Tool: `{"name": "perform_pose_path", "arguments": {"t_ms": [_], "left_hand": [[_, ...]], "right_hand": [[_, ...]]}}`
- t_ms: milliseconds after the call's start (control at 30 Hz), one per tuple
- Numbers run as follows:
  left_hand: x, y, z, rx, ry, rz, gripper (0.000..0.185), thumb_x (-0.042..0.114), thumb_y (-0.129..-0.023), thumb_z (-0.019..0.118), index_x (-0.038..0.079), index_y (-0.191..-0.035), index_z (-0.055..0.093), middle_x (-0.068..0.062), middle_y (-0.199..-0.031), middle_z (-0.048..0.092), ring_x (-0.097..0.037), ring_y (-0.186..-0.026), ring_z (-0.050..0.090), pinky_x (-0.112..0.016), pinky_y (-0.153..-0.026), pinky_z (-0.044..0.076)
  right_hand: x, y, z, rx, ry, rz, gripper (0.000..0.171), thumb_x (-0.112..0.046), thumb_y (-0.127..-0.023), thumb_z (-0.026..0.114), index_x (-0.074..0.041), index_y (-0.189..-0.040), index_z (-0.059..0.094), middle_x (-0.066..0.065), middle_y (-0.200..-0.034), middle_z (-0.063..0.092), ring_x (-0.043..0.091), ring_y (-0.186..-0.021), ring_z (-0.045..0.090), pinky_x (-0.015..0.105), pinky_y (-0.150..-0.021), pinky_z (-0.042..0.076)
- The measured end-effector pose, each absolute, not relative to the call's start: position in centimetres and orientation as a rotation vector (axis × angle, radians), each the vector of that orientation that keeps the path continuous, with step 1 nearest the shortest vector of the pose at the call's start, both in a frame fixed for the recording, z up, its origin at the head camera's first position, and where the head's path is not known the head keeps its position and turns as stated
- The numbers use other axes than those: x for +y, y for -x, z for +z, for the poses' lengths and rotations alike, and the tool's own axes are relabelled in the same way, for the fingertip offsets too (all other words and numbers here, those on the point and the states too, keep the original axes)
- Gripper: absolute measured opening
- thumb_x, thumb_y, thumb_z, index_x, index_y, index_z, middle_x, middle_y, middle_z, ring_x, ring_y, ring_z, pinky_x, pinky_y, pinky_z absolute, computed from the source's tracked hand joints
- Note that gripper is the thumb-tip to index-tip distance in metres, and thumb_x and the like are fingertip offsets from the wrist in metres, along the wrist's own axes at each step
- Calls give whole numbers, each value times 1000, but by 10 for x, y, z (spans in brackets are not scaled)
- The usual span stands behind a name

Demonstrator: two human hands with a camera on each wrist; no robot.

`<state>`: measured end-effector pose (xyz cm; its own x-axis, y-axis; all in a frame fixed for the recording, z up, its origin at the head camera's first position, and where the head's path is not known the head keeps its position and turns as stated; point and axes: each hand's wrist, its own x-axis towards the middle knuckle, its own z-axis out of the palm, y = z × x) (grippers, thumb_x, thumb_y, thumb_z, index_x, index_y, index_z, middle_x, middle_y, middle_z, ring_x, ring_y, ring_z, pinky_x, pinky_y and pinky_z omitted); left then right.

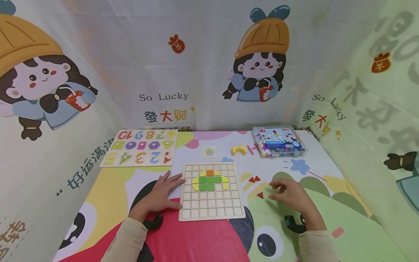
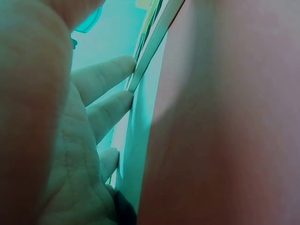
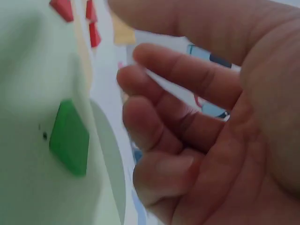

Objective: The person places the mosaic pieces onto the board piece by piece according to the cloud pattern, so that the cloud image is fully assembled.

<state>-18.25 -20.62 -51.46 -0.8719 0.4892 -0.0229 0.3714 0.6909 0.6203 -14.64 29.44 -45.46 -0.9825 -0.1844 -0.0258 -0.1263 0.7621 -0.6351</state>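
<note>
A square wooden grid board (image 1: 212, 214) lies mid-table. Green squares (image 1: 209, 180), yellow rounded pieces (image 1: 195, 183) and an orange square (image 1: 209, 173) fill some of its upper cells. With fingers spread, my left hand (image 1: 160, 193) touches the board's left edge. To the right, my right hand (image 1: 288, 193) hovers with loosely bent fingers and holds nothing. Close to its fingertips lies a red triangle (image 1: 260, 195), with two more red triangles (image 1: 257, 178) farther back. The right wrist view shows a green piece (image 3: 70, 138) on the tablecloth beside this hand; in the head view it is hidden.
At the back left lies a number-and-shape puzzle board (image 1: 137, 148). A small pattern card (image 1: 209, 152) and a yellow arch block (image 1: 239, 150) sit behind the grid board. A clear plastic box of beads (image 1: 278, 142) stands at the back right, near the printed curtain (image 1: 209, 72).
</note>
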Motion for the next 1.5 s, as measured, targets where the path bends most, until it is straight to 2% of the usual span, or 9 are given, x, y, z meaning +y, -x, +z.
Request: {"name": "perform_pose_path", "arguments": {"t_ms": [400, 567, 833, 967, 1100, 1300, 1500], "left_hand": [[-207, 182, -514, 2715, -698, 939, 95, 54, -75, 87, 18, -156, 52, -10, -170, 38, -48, -162, 9, -77, -126, 10], [-206, 182, -513, 2715, -699, 942, 95, 53, -75, 87, 17, -156, 53, -11, -170, 38, -49, -162, 9, -77, -126, 10], [-205, 181, -510, 2704, -669, 954, 95, 51, -74, 89, 17, -155, 54, -10, -171, 37, -48, -162, 9, -77, -125, 10], [-205, 181, -510, 2704, -667, 948, 95, 52, -74, 89, 17, -155, 54, -10, -171, 37, -48, -162, 8, -77, -126, 9], [-206, 181, -510, 2704, -676, 949, 95, 52, -74, 88, 17, -155, 54, -10, -171, 37, -48, -162, 8, -76, -126, 8], [-206, 181, -511, 2702, -684, 947, 96, 53, -74, 88, 17, -155, 54, -10, -171, 37, -48, -163, 8, -75, -127, 7], [-205, 180, -510, 2702, -686, 953, 95, 53, -74, 88, 16, -155, 54, -11, -170, 38, -49, -162, 8, -76, -127, 8]], "right_hand": [[314, 151, -460, 2871, 99, -803, 37, -16, -78, 90, -4, -109, 77, 10, -103, 75, 26, -95, 69, 43, -81, 58], [319, 149, -464, 2880, 78, -787, 34, -14, -77, 89, -4, -107, 77, 9, -99, 74, 25, -92, 68, 40, -79, 56], [316, 150, -461, 2845, 61, -842, 31, -12, -80, 87, -3, -108, 78, 8, -98, 75, 22, -92, 68, 36, -76, 56], [314, 149, -461, 2877, 126, -847, 30, -11, -83, 85, -3, -111, 78, 8, -101, 76, 20, -91, 67, 34, -76, 56], [306, 150, -459, 2927, 217, -898, 29, -10, -84, 82, -6, -113, 80, 6, -103, 77, 17, -88, 65, 29, -69, 54], [281, 162, -452, 3021, 513, -935, 28, -5, -79, 79, -15, -105, 83, -5, -95, 75, 8, -80, 60, 25, -64, 48], [249, 182, -440, 2897, 760, -981, 31, -5, -80, 79, -11, -110, 83, -8, -94, 72, 4, -77, 58, 23, -61, 49]]}}
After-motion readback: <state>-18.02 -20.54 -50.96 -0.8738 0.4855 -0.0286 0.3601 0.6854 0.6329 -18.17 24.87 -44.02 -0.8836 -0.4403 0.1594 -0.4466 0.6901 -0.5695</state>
